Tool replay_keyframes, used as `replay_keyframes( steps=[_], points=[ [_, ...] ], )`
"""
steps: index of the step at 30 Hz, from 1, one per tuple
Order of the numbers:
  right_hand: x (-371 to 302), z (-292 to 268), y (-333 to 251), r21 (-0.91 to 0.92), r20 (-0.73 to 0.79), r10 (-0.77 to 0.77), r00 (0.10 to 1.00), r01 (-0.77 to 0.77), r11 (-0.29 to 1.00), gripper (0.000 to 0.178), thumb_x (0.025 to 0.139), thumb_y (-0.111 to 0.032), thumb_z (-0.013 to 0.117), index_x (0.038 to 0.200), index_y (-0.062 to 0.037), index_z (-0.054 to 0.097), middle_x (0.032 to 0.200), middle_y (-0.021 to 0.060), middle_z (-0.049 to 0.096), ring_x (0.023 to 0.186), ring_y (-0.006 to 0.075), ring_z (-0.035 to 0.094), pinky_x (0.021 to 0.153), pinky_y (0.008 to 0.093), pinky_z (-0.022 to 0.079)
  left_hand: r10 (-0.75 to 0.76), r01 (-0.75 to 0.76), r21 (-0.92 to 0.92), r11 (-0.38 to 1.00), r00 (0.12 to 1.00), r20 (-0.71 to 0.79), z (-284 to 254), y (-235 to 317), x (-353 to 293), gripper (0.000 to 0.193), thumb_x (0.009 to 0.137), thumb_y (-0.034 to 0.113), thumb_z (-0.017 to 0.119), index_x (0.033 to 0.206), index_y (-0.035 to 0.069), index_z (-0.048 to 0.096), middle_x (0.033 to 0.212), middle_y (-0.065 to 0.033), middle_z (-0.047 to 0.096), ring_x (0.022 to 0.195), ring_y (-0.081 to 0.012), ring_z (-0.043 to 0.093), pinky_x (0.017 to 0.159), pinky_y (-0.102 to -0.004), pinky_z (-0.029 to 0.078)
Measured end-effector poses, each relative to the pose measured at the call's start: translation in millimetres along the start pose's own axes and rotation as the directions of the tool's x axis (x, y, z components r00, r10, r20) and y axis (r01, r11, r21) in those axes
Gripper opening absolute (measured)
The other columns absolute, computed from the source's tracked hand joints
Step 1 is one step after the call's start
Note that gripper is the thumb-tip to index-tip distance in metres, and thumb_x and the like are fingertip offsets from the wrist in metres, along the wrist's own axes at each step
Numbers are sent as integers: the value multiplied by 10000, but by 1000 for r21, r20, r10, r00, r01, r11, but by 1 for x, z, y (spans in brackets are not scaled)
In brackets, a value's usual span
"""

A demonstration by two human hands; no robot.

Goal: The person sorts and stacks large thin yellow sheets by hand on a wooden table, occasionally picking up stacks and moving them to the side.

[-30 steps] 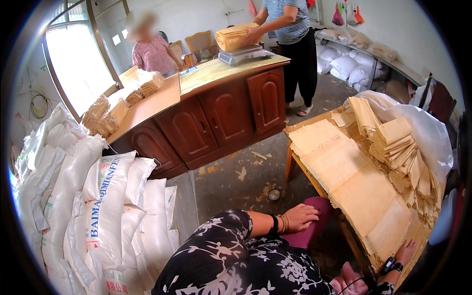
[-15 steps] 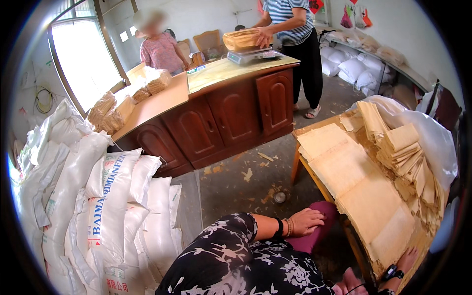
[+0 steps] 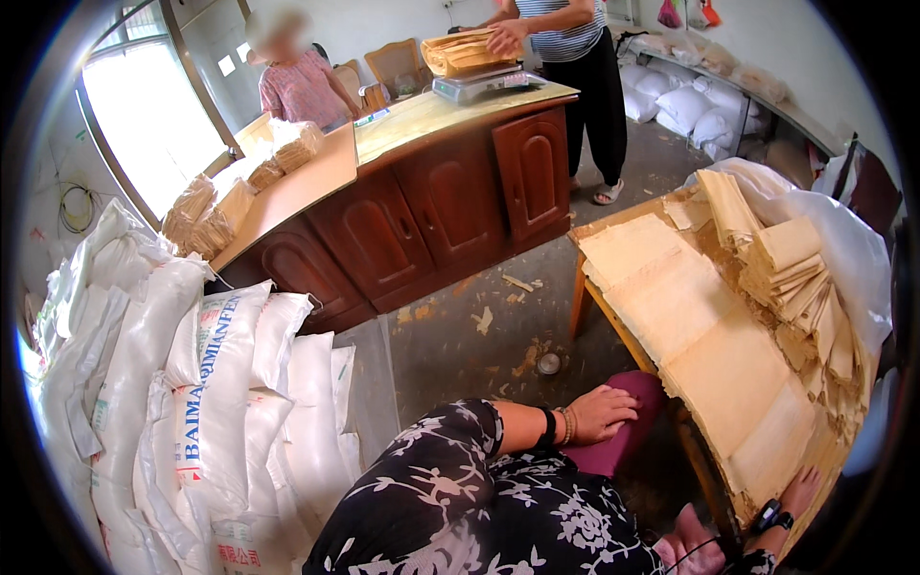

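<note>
My left hand [image 3: 602, 414] rests on my knee in maroon trousers [image 3: 640, 395], fingers laid out and holding nothing. At the lower right, my right hand [image 3: 801, 491] lies flat at the near end of the wooden table [image 3: 586, 234], touching the edge of a long strip of thin tan sheets [image 3: 709, 364]. That strip runs along the table's left side, with crease lines across it. Beside it stands a heap of folded tan sheets [image 3: 800, 278], stacked loosely with rough edges. I cannot tell what the sheets are made of.
White printed sacks [image 3: 225, 402] are piled at my left. Ahead stands a dark red wooden cabinet [image 3: 383, 230] bearing a scale [image 3: 479, 86]. One person presses a tan bundle [image 3: 470, 53] on it; another stands behind. A small round metal object [image 3: 548, 364] and scraps lie on the floor.
My view has shifted slightly. The person at the scale has moved a hand across the tan bundle, whose layered side now shows. My two hands stay in place.
</note>
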State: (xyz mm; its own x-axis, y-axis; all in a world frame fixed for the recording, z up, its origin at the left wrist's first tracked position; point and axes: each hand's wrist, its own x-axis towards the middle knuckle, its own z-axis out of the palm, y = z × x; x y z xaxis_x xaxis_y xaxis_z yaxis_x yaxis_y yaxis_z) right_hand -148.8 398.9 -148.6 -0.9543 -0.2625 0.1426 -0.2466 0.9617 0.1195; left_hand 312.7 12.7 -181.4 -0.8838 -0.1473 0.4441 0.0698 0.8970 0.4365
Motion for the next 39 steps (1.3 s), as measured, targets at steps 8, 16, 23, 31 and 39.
replay_keyframes(
  steps=[8, 16, 23, 31, 39],
  points=[
    [1, 4, 0, 6, -27, 16, 1000, -16, 1000, 558, 1030, -402, 358, 1444, -29, 405, 1520, 193, 349, 1413, 347, 297, 1168, 413, 232, -19, 19, 10, 1000, 999, 31, -1, 1, -1, 341, 805, 121, 605, 1146, 119, 596, 1283, -83, 563, 1233, -276, 482, 1014, -425, 372],
    [0, 5, -1, 38, -64, 47, 997, -45, 998, 534, 1031, -373, 372, 1439, -31, 412, 1514, 206, 354, 1402, 358, 312, 1168, 418, 232, -13, 13, 10, 1000, 999, 32, 6, -2, 0, 343, 817, 123, 583, 1159, 129, 597, 1307, -82, 557, 1245, -274, 481, 1022, -426, 364],
    [-4, 0, -9, 21, -62, 63, 996, -61, 998, 531, 1016, -374, 392, 1439, -53, 415, 1509, 188, 369, 1413, 346, 303, 1165, 429, 234, -5, 5, 25, 1000, 1000, 21, 7, -7, 0, 352, 815, 133, 588, 1167, 130, 598, 1310, -82, 556, 1242, -282, 484, 1016, -424, 366],
    [-2, 2, -5, 9, -32, 15, 999, -15, 1000, 523, 1021, -366, 392, 1440, -54, 412, 1507, 188, 371, 1393, 358, 331, 1149, 432, 263, 31, -29, 71, 997, 999, -22, 3, -2, 0, 333, 809, 148, 612, 1141, 121, 604, 1269, -79, 572, 1214, -269, 497, 988, -415, 386],
    [-4, 3, -6, 36, -57, 44, 997, -42, 998, 517, 1024, -369, 384, 1446, -70, 408, 1522, 167, 358, 1411, 327, 313, 1152, 408, 258, -17, 16, 48, 999, 1000, 21, 6, -4, -1, 356, 809, 131, 599, 1164, 130, 609, 1306, -76, 565, 1236, -281, 490, 1025, -423, 366]
  ],
)
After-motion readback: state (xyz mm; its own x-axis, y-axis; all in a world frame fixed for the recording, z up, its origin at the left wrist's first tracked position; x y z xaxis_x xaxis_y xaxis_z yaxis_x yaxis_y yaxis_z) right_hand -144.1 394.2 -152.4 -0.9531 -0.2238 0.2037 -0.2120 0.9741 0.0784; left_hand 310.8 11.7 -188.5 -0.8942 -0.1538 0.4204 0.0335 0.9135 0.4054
